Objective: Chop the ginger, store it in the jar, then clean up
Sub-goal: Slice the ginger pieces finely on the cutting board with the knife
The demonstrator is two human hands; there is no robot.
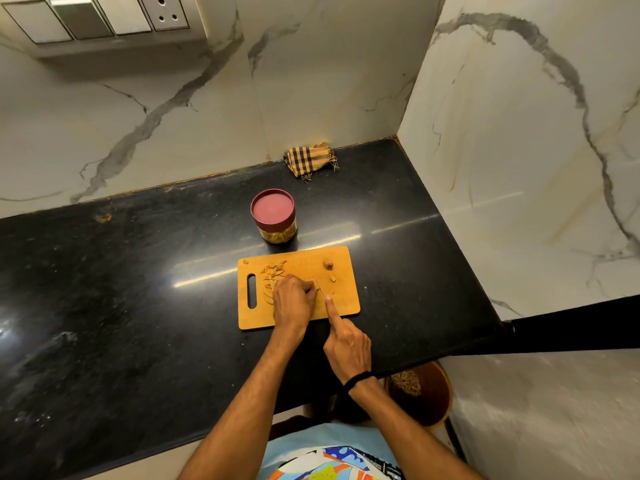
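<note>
Our left hand [293,299] pins ginger [311,281] on the cutting board [343,271]; our right hand [348,344] clasps the knife [321,289]; jar [274,216] lidded.

A rectangular wooden cutting board [341,299] lies flat on a black bench, its slotted handle at the left end. Pale ginger slices and chopped bits [272,270] are heaped on its left half. One small ginger knob [327,264] sits near the far right corner, with a smaller scrap [333,278] just in front of it. A thin knife blade [320,289], seen edge-on, rests on the board's middle. Just beyond the board's far edge stands a clear jar [277,233], upright, closed with a round maroon lid [272,210]; yellowish pieces show through its wall.
</note>
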